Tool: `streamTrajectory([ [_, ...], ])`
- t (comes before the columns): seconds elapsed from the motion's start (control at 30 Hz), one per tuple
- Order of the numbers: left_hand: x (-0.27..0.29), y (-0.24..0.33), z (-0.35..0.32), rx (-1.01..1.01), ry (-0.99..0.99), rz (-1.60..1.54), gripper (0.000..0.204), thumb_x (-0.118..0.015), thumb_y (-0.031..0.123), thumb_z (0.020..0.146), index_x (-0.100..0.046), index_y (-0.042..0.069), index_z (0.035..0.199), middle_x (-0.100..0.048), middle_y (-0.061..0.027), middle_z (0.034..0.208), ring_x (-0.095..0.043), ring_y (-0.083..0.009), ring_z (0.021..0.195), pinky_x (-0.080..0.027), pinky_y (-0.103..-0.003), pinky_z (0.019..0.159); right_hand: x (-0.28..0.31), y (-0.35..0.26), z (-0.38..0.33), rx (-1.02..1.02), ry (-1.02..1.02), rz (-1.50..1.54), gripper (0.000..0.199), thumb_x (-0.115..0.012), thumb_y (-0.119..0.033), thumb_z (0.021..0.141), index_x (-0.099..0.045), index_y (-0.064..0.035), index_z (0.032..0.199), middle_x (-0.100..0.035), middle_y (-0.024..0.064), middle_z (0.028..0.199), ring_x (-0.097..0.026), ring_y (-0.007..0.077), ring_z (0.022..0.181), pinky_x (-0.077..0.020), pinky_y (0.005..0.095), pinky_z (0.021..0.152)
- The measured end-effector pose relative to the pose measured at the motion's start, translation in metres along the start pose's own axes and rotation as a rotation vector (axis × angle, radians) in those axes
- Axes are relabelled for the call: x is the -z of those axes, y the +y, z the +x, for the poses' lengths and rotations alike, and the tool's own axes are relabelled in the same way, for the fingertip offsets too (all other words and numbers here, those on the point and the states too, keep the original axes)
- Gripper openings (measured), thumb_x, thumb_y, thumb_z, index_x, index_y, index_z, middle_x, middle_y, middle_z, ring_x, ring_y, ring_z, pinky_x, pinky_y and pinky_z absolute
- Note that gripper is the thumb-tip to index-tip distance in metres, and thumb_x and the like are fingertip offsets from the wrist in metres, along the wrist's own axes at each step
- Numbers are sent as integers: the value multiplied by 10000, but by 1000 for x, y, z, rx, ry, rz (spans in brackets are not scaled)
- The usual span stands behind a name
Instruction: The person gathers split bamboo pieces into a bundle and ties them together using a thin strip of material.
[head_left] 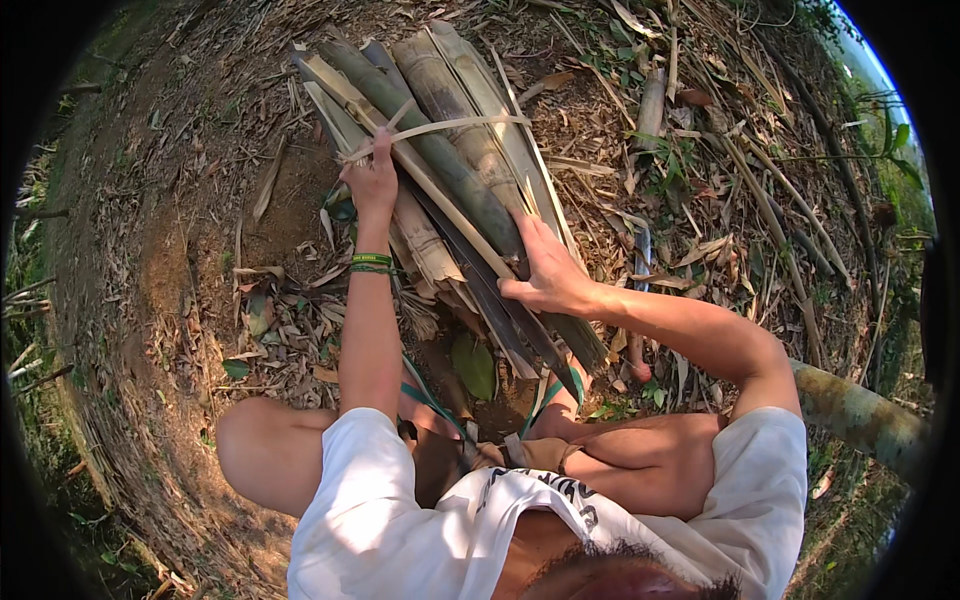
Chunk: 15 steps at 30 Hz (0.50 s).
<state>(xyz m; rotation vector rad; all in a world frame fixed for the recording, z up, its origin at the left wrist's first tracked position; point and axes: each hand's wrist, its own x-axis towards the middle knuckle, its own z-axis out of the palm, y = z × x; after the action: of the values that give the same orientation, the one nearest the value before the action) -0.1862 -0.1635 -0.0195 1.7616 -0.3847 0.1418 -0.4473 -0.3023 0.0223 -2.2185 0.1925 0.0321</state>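
A bundle of split bamboo (465, 150) lies slanting on the ground before me, its near ends between my feet. A pale, flat bamboo strip (460, 124) runs across the upper part of the bundle. At the bundle's left side my left hand (371, 185) is closed on this strip, where its ends cross; part of the grip is hidden. My right hand (552, 272) grips the near end of a dark green bamboo piece (450, 170), with thumb and fingers on either side of it.
A long tool with a pale blade (642, 252) and reddish handle lies right of the bundle. Behind it is a short bamboo piece (651, 105). A mottled trunk (862, 415) stands out at the right. Dry leaves, sticks and a green leaf (474, 366) cover the ground.
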Motion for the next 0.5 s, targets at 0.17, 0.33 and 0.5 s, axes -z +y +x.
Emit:
streamTrajectory([
  [0.17,-2,-2,5,12,-33,78,510,-582,393,1000,-475,-29,734,-372,-67,638,-345,-185,662,-382,-368,633,-22,-29,34,-159,131,31,1026,-748,-312,816,-124,50,1546,-449,302,1311,-467,490,1250,-418,500,1056],
  [0.33,9,-11,4,-39,3,88,533,-569,417,1004,-456,-26,731,-334,-80,640,-328,-197,663,-371,-380,641,21,-36,49,56,126,-273,787,-594,-556,918,-518,109,1331,-518,292,1228,-508,424,1190,-442,498,983],
  [0.5,-6,-1,2,-3,-49,103,541,-555,420,1008,-433,-17,713,-347,-109,644,-370,-210,654,-379,-397,656,39,59,60,-525,98,-150,599,-527,-422,959,-524,96,1259,-512,336,1250,-543,482,1184,-446,537,1009],
])
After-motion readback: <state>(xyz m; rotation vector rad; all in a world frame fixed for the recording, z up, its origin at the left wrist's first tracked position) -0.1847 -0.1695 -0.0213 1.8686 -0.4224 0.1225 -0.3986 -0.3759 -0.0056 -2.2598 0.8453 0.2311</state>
